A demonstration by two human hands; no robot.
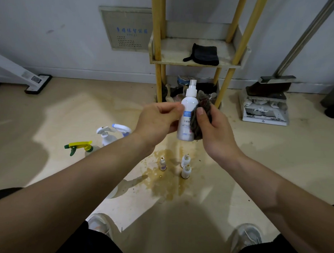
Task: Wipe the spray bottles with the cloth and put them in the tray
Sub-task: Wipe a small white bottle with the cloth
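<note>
The left hand (158, 120) grips one white spray bottle (188, 117) by its left side, with the fingers curled round it. The bottle is upright in the air with its nozzle up, between the two hands. The right hand (219, 133) clutches the one grey cloth (205, 104), thumb on top, and presses it against the right side of the bottle, so both hands are closed on something.

Below the hands, on the floor (275, 158), we count three small bottles. They stand upright and close together on a brown stain (164, 185): one to the left (162, 163) and two to the right, one behind (185, 160) the other (186, 171). Beyond the left forearm we count three trigger sprayers: a yellow-and-green sprayer (80, 147), a white sprayer (105, 134) and, just beside it, a blue-and-white sprayer (122, 129). A pale shape shows under that forearm – we cannot tell what it is.

Behind the held bottle a wooden rack (157, 31) stands against the wall. Its upper tier is a shallow tray (195, 64) holding one black cloth (202, 54) and no bottle. The bottom tier holds a jumble that is too blurred to name. To the right, a broom and dustpan (265, 109) rest near the wall. At the lower edge we see two shoes, one on the left (98, 223) and one on the right (249, 236).
</note>
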